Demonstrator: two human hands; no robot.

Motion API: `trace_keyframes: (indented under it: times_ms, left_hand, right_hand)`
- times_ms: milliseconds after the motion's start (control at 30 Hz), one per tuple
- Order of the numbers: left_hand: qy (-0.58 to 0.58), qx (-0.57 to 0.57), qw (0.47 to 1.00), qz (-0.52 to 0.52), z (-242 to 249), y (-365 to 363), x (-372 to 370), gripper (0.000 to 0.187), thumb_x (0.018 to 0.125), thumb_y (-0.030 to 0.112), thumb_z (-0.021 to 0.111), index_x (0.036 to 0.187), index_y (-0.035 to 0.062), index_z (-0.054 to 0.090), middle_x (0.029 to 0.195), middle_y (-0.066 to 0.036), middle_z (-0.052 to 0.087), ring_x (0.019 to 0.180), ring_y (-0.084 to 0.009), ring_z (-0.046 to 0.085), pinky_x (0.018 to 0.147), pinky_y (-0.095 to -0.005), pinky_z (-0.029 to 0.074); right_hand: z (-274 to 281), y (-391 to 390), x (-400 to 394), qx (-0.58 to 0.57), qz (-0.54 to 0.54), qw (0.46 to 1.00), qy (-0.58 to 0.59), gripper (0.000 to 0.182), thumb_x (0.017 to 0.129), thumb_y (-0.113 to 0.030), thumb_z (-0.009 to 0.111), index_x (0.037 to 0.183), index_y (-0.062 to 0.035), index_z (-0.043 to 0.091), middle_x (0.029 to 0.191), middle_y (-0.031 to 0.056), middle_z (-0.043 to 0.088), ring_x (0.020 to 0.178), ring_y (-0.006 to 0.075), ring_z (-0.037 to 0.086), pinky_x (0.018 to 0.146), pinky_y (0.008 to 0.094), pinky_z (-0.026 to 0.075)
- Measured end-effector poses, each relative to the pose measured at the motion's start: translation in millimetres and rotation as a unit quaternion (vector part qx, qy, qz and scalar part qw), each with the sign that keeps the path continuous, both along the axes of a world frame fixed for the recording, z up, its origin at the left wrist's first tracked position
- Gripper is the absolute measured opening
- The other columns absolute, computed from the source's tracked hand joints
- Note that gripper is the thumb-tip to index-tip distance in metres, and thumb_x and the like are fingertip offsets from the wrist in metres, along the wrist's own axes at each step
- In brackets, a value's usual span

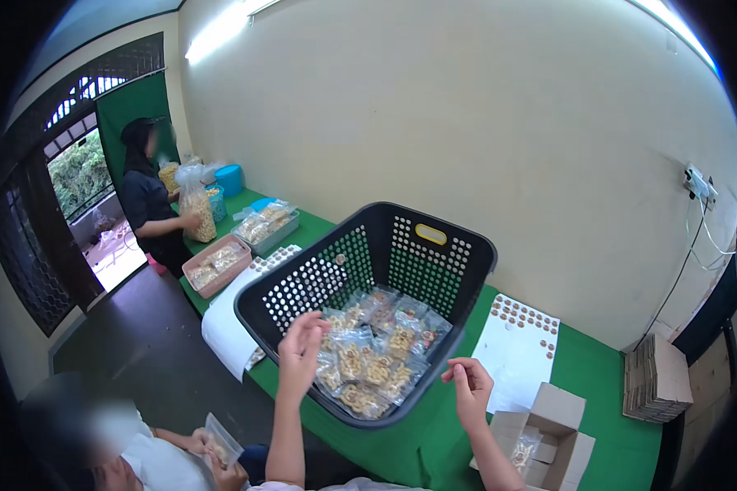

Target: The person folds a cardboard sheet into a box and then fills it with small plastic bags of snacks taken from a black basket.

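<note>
A large black perforated basket (458, 245) stands on the green table and holds many small clear bags of snack pieces (377, 368). My left hand (301, 352) is over the basket's near left rim, fingers bent; whether it holds anything is hard to tell. Just outside the right rim is my right hand (471, 385), its thumb and forefinger close together, with nothing clear between them. Below it stands an open cardboard box (577, 458) with a snack bag (526, 448) inside.
A sticker sheet (512, 352) lies right of the basket; flattened cartons (655, 378) stand beyond. Two trays of bags (217, 266) are at the left. One person (151, 196) handles a big snack bag; another (172, 458) sits at lower left holding a small bag.
</note>
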State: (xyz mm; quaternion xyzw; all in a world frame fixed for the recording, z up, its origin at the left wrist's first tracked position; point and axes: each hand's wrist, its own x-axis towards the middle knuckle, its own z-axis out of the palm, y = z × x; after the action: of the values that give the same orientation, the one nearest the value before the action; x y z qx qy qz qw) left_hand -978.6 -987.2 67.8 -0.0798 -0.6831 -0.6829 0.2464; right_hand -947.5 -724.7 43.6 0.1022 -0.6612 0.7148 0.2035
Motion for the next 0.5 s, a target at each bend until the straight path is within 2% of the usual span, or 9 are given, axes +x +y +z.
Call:
trace_keyframes:
  times_ms: [100,167,233,300,367,433,500]
  left_hand:
    - [-0.038,-0.105,0.994,0.010,-5,-1,-1,0.025,0.089,0.013,0.048,0.108,-0.0030,0.052,0.095,-0.012,0.062,0.089,-0.0174,0.060,0.079,-0.0280,0.046]
    - [-0.071,-0.192,0.978,0.040,-9,0,5,0.024,0.085,0.015,0.053,0.105,0.0009,0.055,0.092,-0.012,0.064,0.088,-0.0213,0.062,0.076,-0.0305,0.047]
    - [-0.060,-0.213,0.974,0.042,-1,2,9,0.024,0.085,0.017,0.053,0.104,0.0031,0.056,0.091,-0.010,0.064,0.086,-0.0223,0.062,0.074,-0.0309,0.047]
    - [-0.086,-0.221,0.971,0.037,3,0,9,0.024,0.085,0.019,0.053,0.104,0.0041,0.056,0.090,-0.009,0.064,0.086,-0.0234,0.063,0.074,-0.0313,0.047]
    - [-0.091,-0.241,0.966,0.026,1,-4,7,0.025,0.085,0.022,0.054,0.104,0.0054,0.057,0.091,-0.009,0.064,0.086,-0.0228,0.062,0.074,-0.0316,0.047]
    - [-0.094,-0.242,0.966,0.008,2,-6,7,0.025,0.084,0.022,0.054,0.104,0.0062,0.057,0.092,-0.008,0.064,0.087,-0.0228,0.061,0.074,-0.0315,0.046]
    - [-0.107,-0.242,0.964,0.008,9,-5,9,0.024,0.083,0.017,0.056,0.103,0.0036,0.057,0.093,-0.009,0.065,0.087,-0.0197,0.062,0.075,-0.0291,0.046]
  right_hand:
    - [27,-33,-23,0.060,0.023,0.997,0.051,0.012,0.086,-0.005,0.050,0.087,0.0029,0.059,0.071,0.0067,0.061,0.066,0.0114,0.060,0.061,0.0237,0.046]
    - [46,-54,-48,0.143,0.052,0.984,0.092,0.010,0.084,-0.003,0.051,0.087,0.0034,0.058,0.072,0.0080,0.062,0.065,0.0114,0.060,0.060,0.0237,0.046]
    - [68,-80,-76,0.233,0.097,0.959,0.130,0.011,0.084,-0.002,0.050,0.089,0.0034,0.058,0.074,0.0080,0.061,0.065,0.0106,0.059,0.060,0.0233,0.047]
    - [73,-110,-119,0.272,0.156,0.939,0.140,0.010,0.082,-0.004,0.052,0.088,0.0012,0.059,0.074,0.0101,0.062,0.065,0.0144,0.061,0.060,0.0255,0.047]
    - [64,-136,-170,0.403,0.181,0.890,0.114,0.017,0.080,-0.015,0.056,0.087,0.0005,0.058,0.071,0.0117,0.062,0.066,0.0250,0.061,0.061,0.0337,0.048]
    - [29,-152,-226,0.530,0.207,0.821,0.040,0.025,0.077,-0.021,0.059,0.093,-0.0024,0.059,0.082,0.0155,0.063,0.070,0.0260,0.063,0.063,0.0336,0.050]
    - [-39,-157,-282,0.656,0.216,0.722,0.026,0.036,0.076,-0.030,0.060,0.100,-0.0036,0.059,0.087,0.0151,0.063,0.077,0.0277,0.063,0.067,0.0375,0.050]
